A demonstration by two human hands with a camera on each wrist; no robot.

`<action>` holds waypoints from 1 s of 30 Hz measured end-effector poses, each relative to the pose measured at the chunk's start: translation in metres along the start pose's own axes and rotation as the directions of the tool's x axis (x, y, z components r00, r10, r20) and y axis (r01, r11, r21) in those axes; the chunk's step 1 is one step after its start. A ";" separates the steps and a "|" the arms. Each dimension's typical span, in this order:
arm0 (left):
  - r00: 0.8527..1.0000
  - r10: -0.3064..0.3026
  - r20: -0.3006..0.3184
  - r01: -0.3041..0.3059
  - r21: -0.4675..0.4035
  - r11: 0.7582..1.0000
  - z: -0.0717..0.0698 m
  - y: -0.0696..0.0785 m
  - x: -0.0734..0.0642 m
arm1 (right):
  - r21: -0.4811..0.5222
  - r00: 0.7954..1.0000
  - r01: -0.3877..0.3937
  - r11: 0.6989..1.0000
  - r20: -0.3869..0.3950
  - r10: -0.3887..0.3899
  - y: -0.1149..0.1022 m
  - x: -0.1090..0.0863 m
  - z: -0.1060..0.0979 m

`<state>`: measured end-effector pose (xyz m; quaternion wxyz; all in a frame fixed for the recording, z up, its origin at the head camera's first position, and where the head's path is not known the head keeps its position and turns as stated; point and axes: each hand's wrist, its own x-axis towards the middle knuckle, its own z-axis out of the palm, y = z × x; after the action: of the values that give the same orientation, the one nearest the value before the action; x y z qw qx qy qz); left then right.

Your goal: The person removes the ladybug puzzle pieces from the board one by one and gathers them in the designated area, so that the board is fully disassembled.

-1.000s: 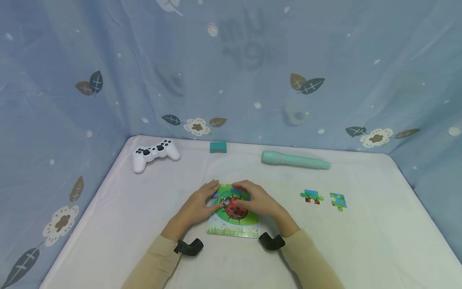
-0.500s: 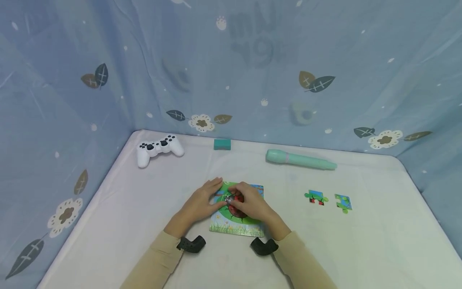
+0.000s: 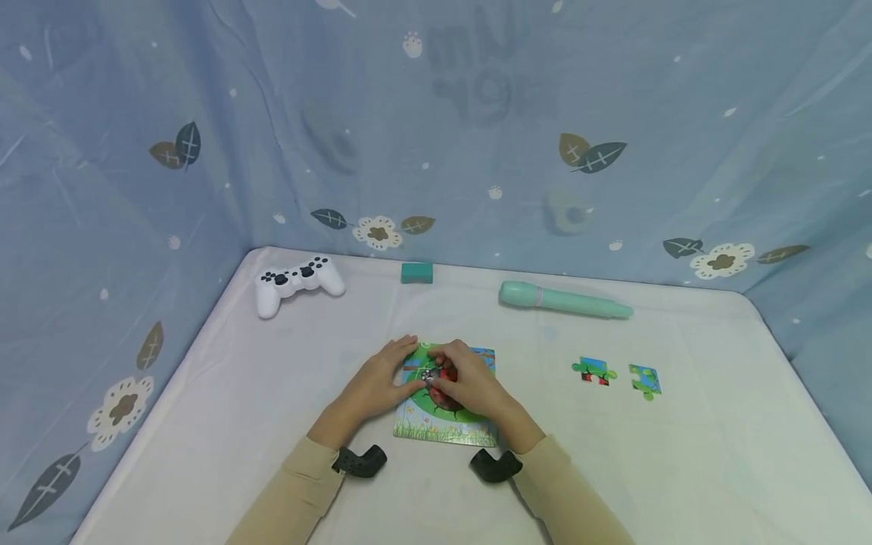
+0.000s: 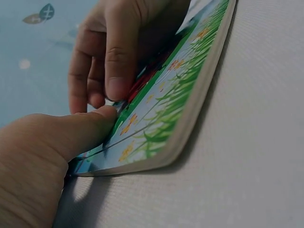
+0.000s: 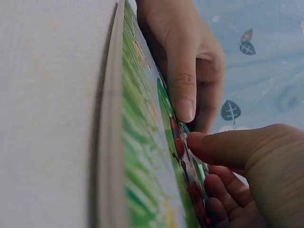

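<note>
A ladybug jigsaw puzzle (image 3: 446, 433) lies flat on the white table, its grassy edge nearest me. My left hand (image 3: 373, 390) grips its left side, thumb over the top face and fingers along the edge. Over the ladybug's head and body, my right hand (image 3: 471, 384) bends its fingers down, the thumb touching the picture. In the right wrist view, the right thumb (image 5: 223, 145) is close to the left thumb (image 5: 183, 97). The right fingertips are partly hidden; whether they pinch a piece cannot be told. Two loose puzzle pieces (image 3: 595, 370) (image 3: 645, 381) lie to the right.
At the back left sits a white game controller (image 3: 300, 282). A small teal block (image 3: 417, 273) stands near the back edge, and a mint-green microphone-shaped object (image 3: 564, 300) lies right of it. Blue patterned cloth (image 3: 436, 136) hangs behind the table.
My right hand has moved left across the puzzle, bringing its fingers over the ladybug and uncovering the upper right corner. The left hand keeps its hold. The head view has shifted slightly.
</note>
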<state>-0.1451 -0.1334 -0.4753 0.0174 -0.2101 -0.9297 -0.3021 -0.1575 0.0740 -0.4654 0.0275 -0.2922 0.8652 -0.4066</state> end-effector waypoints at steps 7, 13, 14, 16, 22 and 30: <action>1.000 -0.009 -0.001 0.009 0.003 1.000 0.002 -0.001 0.000 | -0.018 0.999 -0.040 0.999 -0.009 0.040 0.000 0.001 0.000; 1.000 -0.009 0.000 0.009 0.002 1.000 0.002 0.000 0.000 | -0.078 0.999 -0.042 0.996 0.001 0.042 -0.001 0.002 0.000; 1.000 -0.009 0.001 0.009 0.002 1.000 0.002 0.000 0.000 | -0.078 0.999 -0.043 0.996 0.002 0.043 -0.001 0.002 0.000; 1.000 -0.008 0.001 0.008 0.002 1.000 0.002 0.000 0.000 | -0.066 0.999 -0.048 0.997 0.005 0.049 0.000 0.002 0.000; 1.000 0.003 -0.008 -0.003 -0.001 1.000 0.001 0.001 0.000 | -0.036 0.999 -0.042 0.998 0.006 0.042 0.001 0.003 0.001; 1.000 -0.022 0.009 0.022 0.004 1.000 0.001 0.000 0.000 | -0.011 0.999 -0.035 0.999 -0.001 0.035 0.001 0.004 0.000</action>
<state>-0.1453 -0.1326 -0.4762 0.0105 -0.2014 -0.9326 -0.2994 -0.1613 0.0726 -0.4656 0.0325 -0.2772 0.8724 -0.4014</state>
